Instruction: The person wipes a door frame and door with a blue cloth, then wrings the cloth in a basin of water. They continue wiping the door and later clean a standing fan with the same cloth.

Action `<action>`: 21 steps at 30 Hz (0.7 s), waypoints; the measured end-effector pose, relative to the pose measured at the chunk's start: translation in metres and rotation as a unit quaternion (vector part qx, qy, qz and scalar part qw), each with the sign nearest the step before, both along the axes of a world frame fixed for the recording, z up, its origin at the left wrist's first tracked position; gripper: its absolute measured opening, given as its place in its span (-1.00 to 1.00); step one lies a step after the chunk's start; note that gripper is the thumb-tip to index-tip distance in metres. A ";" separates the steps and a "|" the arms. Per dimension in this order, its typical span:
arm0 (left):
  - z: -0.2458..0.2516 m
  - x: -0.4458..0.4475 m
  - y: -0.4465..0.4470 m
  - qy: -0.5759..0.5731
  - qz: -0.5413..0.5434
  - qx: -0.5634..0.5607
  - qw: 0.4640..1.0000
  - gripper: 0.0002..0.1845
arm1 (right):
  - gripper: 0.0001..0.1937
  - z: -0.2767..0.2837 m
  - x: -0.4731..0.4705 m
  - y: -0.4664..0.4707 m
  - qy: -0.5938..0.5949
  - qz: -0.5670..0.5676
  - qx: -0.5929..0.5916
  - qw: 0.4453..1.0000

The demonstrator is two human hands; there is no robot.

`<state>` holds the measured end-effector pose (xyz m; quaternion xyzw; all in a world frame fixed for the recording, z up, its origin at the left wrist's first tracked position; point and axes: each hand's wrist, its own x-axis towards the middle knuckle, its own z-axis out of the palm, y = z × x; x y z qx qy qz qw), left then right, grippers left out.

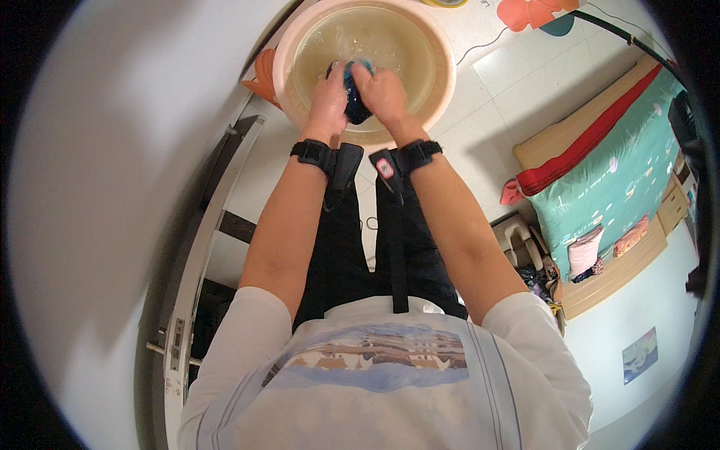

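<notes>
A pale pink plastic basin [447, 73] of cloudy, yellowish water [405, 45] stands in front of me. Over its near half, my left hand [329, 98] and my right hand [385, 95] grip a dark wet cloth item [355, 104] between them. Teal shows along the item's upper part, and its exact kind cannot be told. My right thumb presses on the teal part, while the left fingers are partly hidden behind the cloth. Bubbles and ripples mark the water just beyond my hands. Each wrist carries a black strap with a dark device.
A white surface with orange flower designs [523, 12] lies around the basin's far side. A cable [486, 48] runs across it. On the left is a door [191, 270] with a handle. A bed [607, 169] with a green cover stands to the right on the tiled floor.
</notes>
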<state>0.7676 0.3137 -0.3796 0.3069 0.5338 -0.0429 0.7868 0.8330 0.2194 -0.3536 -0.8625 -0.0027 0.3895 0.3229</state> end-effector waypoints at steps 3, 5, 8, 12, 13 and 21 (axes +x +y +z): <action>0.012 -0.002 0.003 0.018 -0.168 0.059 0.984 -0.60 | -0.64 -0.013 0.008 -0.008 -0.051 0.039 -0.074 0.995; 0.020 -0.008 0.008 -0.006 -0.230 0.061 0.971 -0.57 | -0.67 -0.018 0.005 -0.015 -0.140 -0.021 -0.093 0.986; 0.025 -0.015 0.017 0.032 -0.272 0.063 0.960 -0.45 | -0.48 -0.020 -0.009 -0.024 -0.180 0.111 -0.129 0.969; 0.009 -0.010 0.020 0.065 -0.184 0.118 0.974 -0.37 | -0.47 -0.035 -0.015 -0.024 -0.109 0.237 -0.159 0.952; 0.004 -0.009 0.020 0.067 -0.194 0.076 0.976 -0.35 | -0.47 -0.041 -0.011 -0.024 -0.088 0.232 -0.176 0.953; -0.010 -0.003 0.001 0.040 -0.003 -0.149 0.988 -0.25 | -0.69 -0.022 -0.030 -0.017 0.227 -0.297 0.322 0.870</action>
